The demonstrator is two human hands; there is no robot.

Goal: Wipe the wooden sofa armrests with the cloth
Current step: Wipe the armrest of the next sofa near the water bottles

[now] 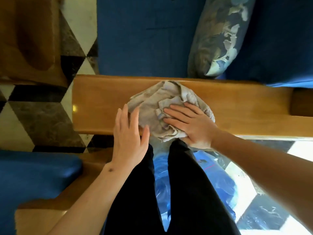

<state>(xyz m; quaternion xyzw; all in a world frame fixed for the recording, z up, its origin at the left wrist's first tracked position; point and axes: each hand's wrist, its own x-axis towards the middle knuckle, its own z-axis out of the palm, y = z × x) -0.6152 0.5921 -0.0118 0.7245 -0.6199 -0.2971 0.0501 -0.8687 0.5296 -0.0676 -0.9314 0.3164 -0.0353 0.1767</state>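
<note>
A broad wooden armrest [101, 99] runs across the middle of the view. A crumpled grey cloth [152, 104] lies bunched on top of it, near its front edge. My right hand [191, 124] presses flat on the right half of the cloth, fingers straight and pointing left. My left hand [130, 133] is at the cloth's left edge with straight, slightly spread fingers, its fingertips touching the cloth and the armrest's front edge.
Behind the armrest are the blue sofa seat [144, 39] and a patterned cushion [220, 39]. Another blue-cushioned wooden seat [33, 175] stands at the lower left. My dark-trousered legs [177, 192] stand on a patterned tile floor [42, 121].
</note>
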